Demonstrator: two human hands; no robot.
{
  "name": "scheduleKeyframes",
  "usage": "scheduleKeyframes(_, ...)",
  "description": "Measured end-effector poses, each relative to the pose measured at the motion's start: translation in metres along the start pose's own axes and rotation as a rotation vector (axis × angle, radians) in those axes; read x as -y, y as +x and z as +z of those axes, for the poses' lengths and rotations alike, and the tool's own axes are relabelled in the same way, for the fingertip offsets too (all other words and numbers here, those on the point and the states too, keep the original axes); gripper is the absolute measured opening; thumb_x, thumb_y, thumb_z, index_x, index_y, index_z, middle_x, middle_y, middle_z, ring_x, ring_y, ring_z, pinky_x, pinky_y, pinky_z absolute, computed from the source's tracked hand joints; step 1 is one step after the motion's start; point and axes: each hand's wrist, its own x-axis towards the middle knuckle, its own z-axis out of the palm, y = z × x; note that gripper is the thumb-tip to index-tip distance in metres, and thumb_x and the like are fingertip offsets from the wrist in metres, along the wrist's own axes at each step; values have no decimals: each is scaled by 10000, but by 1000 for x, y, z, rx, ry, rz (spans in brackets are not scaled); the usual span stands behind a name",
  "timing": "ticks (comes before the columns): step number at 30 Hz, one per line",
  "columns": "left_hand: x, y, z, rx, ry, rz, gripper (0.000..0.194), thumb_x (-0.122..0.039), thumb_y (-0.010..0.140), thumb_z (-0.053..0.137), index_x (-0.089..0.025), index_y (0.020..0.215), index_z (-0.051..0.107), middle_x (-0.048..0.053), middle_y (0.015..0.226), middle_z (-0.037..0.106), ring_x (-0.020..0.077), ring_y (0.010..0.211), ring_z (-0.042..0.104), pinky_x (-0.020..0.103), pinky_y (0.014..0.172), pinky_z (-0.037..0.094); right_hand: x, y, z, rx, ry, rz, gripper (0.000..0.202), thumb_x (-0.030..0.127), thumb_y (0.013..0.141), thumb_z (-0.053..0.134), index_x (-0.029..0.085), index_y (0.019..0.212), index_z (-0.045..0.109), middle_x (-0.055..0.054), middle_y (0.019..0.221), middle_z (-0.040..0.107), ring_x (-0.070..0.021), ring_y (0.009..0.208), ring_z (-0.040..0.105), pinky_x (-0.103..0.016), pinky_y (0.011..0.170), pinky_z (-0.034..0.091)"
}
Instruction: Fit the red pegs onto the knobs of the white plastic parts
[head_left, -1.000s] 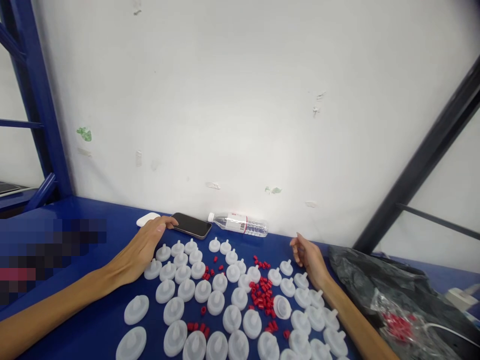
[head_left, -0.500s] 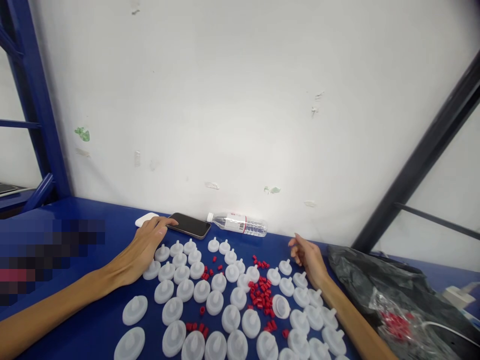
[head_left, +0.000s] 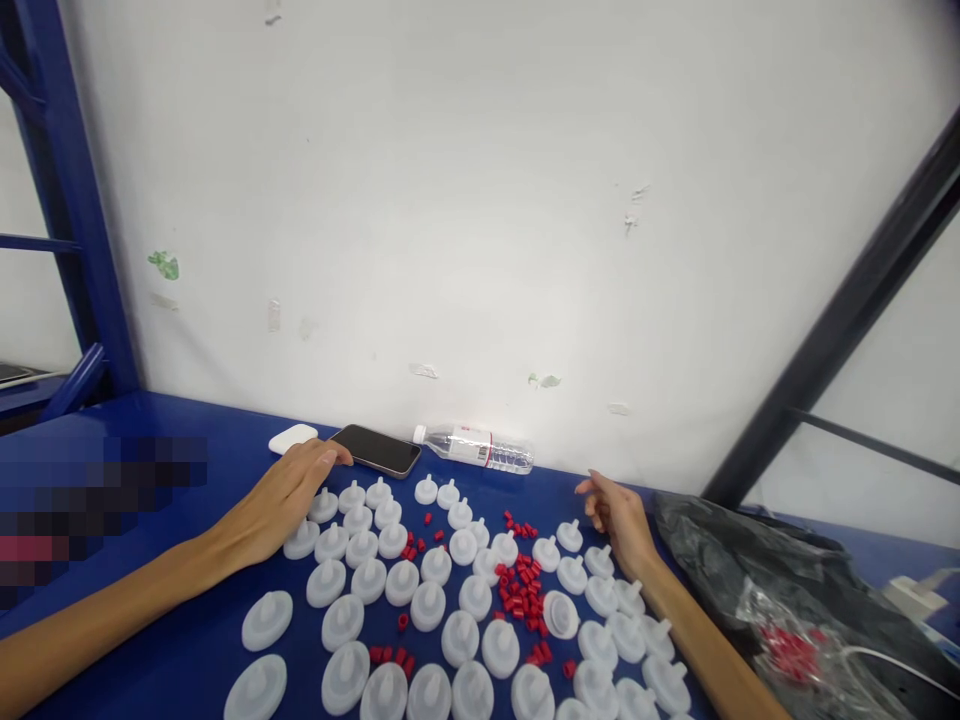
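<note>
Many white translucent round caps with a central nozzle [head_left: 428, 606] stand across the blue table [head_left: 187, 425]. Small red pieces [head_left: 521, 588] lie scattered among them, densest right of the middle. My left hand [head_left: 289, 495] rests at the left edge of the caps, beside the near end of a black phone [head_left: 377, 449], its fingers together and bent downward; whether anything is under them is hidden. My right hand [head_left: 616, 512] lies on its side behind the right-hand caps, fingers loosely curled and apart, nothing visible in it.
A clear plastic bottle [head_left: 475, 448] lies against the white wall. Behind my left hand is a white rounded object [head_left: 293, 438]. On the right are a black plastic bag [head_left: 757, 550], a clear bag with red pieces [head_left: 793, 650] and a white plug [head_left: 915, 598].
The fingers of my left hand have drawn together and back slightly from the phone. My right hand has hardly moved.
</note>
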Motion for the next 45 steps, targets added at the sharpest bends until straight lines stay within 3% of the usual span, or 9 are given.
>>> scheduleKeyframes(7,7,4,-1,42,3,5,555,-606,1050,233,-281,1027,683,51,1072,728,302,1082,633,456,1010,478,-3,1,0,5,-9,-15,368,478,1049,594,151,889,644,77,647,549,-51,436,445,-180,414,391)
scheduleKeyframes(24,1,3,0,32,-40,0,561,-587,1055,249,-260,993,701,35,1030,746,275,1016,676,399,949,531,-5,2,0,42,-58,-13,359,476,1051,592,152,908,648,69,671,565,-54,455,466,-181,422,408)
scheduleKeyframes(45,4,2,-2,152,-84,-26,535,-626,1043,267,-264,987,657,22,927,712,243,924,656,347,873,500,-5,1,3,56,-96,-52,365,485,1055,580,149,931,651,57,706,590,-51,460,469,-176,413,394)
